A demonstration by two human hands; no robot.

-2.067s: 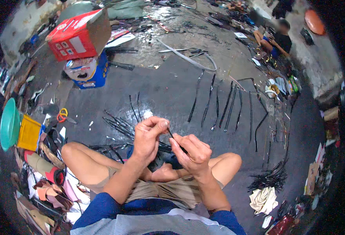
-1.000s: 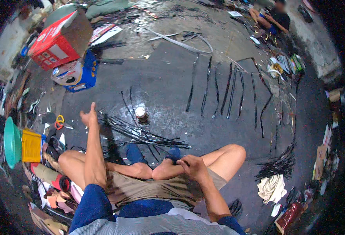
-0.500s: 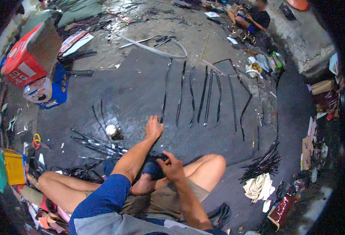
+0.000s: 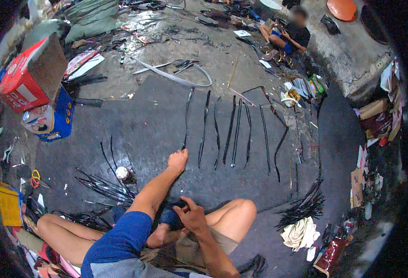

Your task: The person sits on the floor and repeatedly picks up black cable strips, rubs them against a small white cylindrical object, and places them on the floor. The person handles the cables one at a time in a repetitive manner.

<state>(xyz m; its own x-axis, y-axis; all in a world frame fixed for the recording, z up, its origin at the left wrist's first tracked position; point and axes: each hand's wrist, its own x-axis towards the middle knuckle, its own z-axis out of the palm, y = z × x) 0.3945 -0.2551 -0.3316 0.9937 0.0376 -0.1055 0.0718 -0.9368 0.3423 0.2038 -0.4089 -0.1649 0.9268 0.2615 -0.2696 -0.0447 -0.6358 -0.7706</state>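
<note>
My left hand reaches forward over the dark mat, its fingers closed on the near end of a thin black strip. That strip is the leftmost of a row of several black strips laid out lengthwise, roughly side by side. Close to my body, above my folded legs, my right hand is raised with thumb and forefinger apart; I see nothing held in it. A dark blue item lies just beyond it, partly covered.
Left of my arm, a bundle of black strips lies beside a white-topped container. Orange-handled scissors and red and blue boxes are at left. Another strip bundle and cream cloth lie right. A person sits far right.
The view has shifted, so the mat and strips appear lower and further left. My left hand stays at the leftmost strip's near end. My right hand remains near my lap.
</note>
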